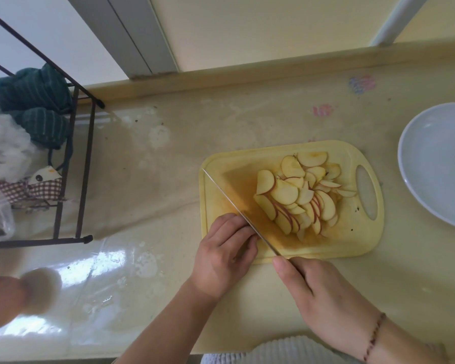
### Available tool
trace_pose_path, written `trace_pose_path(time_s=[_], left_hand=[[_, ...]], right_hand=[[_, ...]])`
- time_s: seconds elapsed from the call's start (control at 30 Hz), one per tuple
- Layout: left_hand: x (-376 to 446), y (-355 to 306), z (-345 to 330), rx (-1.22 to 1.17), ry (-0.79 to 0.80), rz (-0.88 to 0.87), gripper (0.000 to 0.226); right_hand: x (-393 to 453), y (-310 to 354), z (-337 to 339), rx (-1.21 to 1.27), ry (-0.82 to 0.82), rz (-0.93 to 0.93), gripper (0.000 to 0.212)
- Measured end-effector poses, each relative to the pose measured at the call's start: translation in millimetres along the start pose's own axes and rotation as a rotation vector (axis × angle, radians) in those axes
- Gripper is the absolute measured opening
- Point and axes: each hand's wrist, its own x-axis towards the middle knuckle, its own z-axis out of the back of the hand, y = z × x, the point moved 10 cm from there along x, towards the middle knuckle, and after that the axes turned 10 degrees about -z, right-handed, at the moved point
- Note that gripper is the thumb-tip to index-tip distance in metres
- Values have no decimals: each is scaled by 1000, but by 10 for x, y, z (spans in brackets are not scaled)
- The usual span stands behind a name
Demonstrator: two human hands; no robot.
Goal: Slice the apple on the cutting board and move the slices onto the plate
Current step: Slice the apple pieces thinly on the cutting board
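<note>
Pale yellow countertop [168, 179] runs under a glossy plastic sheet, backed by a cream wall. At three o'clock your white plate [415, 164] sits bare of any fruit, well apart from the slices. At nine o'clock a black wire rack [86, 158] holds a dark green striped cloth [34, 101] and a checked cloth. Just right of centre lies your yellow cutting board [352, 232], handle hole toward the plate. On it the apple slices [297, 195] lie fanned and overlapping: thin half-moons, cream flesh, narrow red skin edges. Your left hand [226, 258] rests at the board's seven o'clock corner, fingers curled against the knife [234, 203]; whether they hold anything, you cannot tell. Your right hand [315, 292] grips the knife's handle, forefinger along the spine, blade pointing to ten o'clock, beside the slices.
</note>
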Motion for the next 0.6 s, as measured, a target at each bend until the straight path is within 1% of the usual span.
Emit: trace_pose_path(time_s=[0.17,0.23,0.3,0.37,0.47,0.6], left_hand=[[7,27,8,-4,-4,9,9],[-1,33,3,-1,-1,15,13],[-3,32,-4,2,5,13,18],[1,18,1,8,2,4,16],[-1,15,14,25,7,-3,12],[-6,6,34,21,3,10,11]], right_hand=[[69,50,-29,25,2,-12,59],[172,95,-46,27,-8,6,58],[276,139,-78,26,-5,27,61],[373,168,-92,20,2,41,65],[444,159,-6,47,13,16,60],[434,103,121,71,12,-11,59]])
